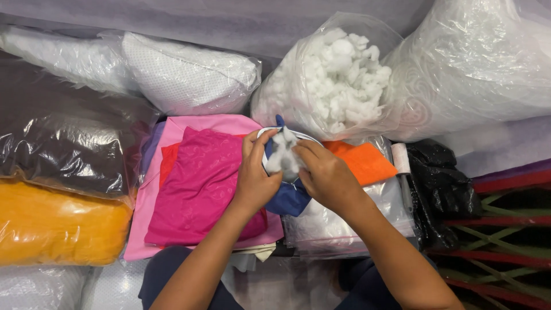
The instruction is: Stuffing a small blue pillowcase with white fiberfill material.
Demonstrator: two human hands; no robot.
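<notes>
Pinching white stuffing (282, 154), the right hand (327, 175) presses it into the blue pouch (287, 195) clasped by the left hand (253, 178).

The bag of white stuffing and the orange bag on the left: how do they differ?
The bag of white stuffing is open and holds loose, lumpy tufts; the orange bag looks closed, its filling a smooth mass. The stuffing bag stands just beyond the hands; the orange bag lies far left. Both are clear plastic.
</notes>
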